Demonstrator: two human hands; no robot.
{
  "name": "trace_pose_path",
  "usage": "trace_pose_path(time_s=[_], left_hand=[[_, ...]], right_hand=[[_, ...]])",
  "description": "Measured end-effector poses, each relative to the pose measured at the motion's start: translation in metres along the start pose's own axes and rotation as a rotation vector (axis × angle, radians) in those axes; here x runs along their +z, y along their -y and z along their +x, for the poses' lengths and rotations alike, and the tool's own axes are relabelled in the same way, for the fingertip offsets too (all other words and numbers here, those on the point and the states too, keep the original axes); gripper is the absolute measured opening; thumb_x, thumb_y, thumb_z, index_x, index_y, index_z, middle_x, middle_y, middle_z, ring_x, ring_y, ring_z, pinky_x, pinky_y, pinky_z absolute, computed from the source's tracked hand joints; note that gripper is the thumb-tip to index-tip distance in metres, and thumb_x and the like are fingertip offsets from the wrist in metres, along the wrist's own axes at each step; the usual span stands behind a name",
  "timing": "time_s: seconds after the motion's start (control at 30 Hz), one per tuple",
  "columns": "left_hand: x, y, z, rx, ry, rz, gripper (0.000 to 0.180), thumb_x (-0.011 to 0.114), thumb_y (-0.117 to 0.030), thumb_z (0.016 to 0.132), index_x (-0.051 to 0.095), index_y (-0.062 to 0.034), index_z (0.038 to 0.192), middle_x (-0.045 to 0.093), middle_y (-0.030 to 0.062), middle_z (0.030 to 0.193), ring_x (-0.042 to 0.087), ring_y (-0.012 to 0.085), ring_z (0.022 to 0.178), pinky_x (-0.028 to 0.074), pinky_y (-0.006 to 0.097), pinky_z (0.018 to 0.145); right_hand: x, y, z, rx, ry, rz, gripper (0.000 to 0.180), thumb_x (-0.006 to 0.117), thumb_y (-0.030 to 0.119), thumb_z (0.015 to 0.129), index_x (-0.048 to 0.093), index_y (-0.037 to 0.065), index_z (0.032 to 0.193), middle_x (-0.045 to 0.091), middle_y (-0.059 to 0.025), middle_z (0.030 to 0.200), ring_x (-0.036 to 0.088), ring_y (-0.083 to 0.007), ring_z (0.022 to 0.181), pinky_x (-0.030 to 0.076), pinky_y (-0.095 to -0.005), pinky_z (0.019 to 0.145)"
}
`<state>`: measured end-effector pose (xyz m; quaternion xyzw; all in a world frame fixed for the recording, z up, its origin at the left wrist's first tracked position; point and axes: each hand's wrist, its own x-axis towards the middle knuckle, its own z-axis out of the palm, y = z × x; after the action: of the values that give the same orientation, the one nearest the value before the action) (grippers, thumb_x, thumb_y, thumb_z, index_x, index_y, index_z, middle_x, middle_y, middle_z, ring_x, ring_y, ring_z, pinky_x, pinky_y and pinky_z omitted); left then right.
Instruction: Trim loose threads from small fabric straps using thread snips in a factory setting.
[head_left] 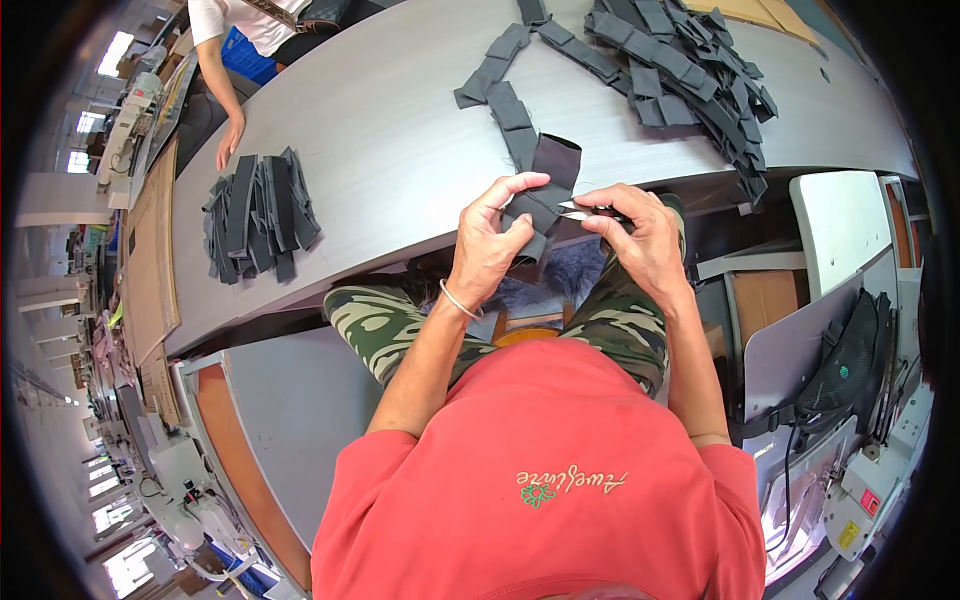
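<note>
My left hand (484, 248) pinches a dark grey fabric strip (556, 165) between thumb and fingers, just past the table's near edge. In my right hand (650, 245) is a pair of small snips (574, 211), its pale blades pointing left and touching or very close to the strip. My fingers cover the handles. From the strip, a chain of joined dark fabric pieces (512, 118) runs up across the table toward a big heap of similar pieces (675, 75) at the far right. Whether the blades are around the fabric cannot be made out.
A bundle of cut dark strips (258, 215) lies on the left of the grey table (385, 135). Beyond it, another person's hand (231, 140) rests near the table's edge. A black bag (850, 350) hangs at the right, beside a white board (842, 232).
</note>
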<state>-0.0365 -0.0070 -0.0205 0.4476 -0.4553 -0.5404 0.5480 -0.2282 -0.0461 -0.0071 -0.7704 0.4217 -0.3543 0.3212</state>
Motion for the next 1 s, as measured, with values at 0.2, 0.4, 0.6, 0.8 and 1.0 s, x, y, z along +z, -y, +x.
trace_pose_path(time_s=[0.2, 0.4, 0.6, 0.8, 1.0], left_hand=[[0.0003, 0.0011, -0.0005, 0.008, 0.005, -0.003, 0.04, 0.046, 0.01, 0.078, 0.059, 0.001, 0.115, 0.055, 0.0007, 0.105, 0.052, 0.0062, 0.091, 0.043, 0.02, 0.08], [-0.0006, 0.0007, -0.0005, 0.014, 0.031, 0.03, 0.04, 0.047, 0.009, 0.078, 0.059, 0.0004, 0.115, 0.054, 0.0004, 0.103, 0.051, 0.0063, 0.09, 0.042, 0.02, 0.08], [-0.0006, -0.0002, -0.0007, -0.042, 0.012, -0.013, 0.041, 0.047, 0.01, 0.078, 0.059, -0.0002, 0.116, 0.054, -0.0012, 0.101, 0.052, 0.0048, 0.086, 0.044, 0.018, 0.075], [-0.001, -0.0021, -0.0016, -0.101, 0.019, -0.042, 0.041, 0.047, 0.01, 0.079, 0.059, -0.0008, 0.116, 0.055, -0.002, 0.099, 0.052, 0.0028, 0.082, 0.045, 0.017, 0.07], [-0.0038, 0.0056, 0.0001, 0.073, 0.013, 0.155, 0.034, 0.05, 0.008, 0.075, 0.064, -0.0019, 0.105, 0.059, 0.0022, 0.098, 0.055, 0.0091, 0.087, 0.044, 0.022, 0.079]], right_hand=[[0.0032, -0.0007, 0.0005, -0.103, -0.004, -0.092, 0.012, 0.068, 0.018, 0.078, 0.067, 0.011, 0.088, 0.066, -0.0008, 0.083, 0.06, -0.0188, 0.078, 0.037, -0.0306, 0.069], [0.0036, -0.0031, -0.0013, -0.058, -0.017, -0.065, 0.011, 0.068, 0.018, 0.078, 0.068, 0.011, 0.086, 0.066, -0.0009, 0.082, 0.06, -0.0187, 0.076, 0.038, -0.031, 0.069], [0.0067, -0.0005, -0.0025, -0.031, -0.083, 0.028, 0.013, 0.068, 0.017, 0.077, 0.068, 0.011, 0.088, 0.066, -0.001, 0.083, 0.06, -0.0188, 0.076, 0.038, -0.0312, 0.069], [0.007, -0.0023, -0.0018, -0.123, -0.061, -0.158, 0.013, 0.069, 0.017, 0.076, 0.068, 0.012, 0.088, 0.066, -0.0004, 0.082, 0.059, -0.0192, 0.076, 0.036, -0.0314, 0.067], [0.0068, -0.0053, -0.003, 0.09, -0.189, 0.271, 0.017, 0.068, 0.01, 0.078, 0.067, 0.006, 0.095, 0.067, -0.004, 0.086, 0.061, -0.012, 0.076, 0.045, -0.0248, 0.07]])
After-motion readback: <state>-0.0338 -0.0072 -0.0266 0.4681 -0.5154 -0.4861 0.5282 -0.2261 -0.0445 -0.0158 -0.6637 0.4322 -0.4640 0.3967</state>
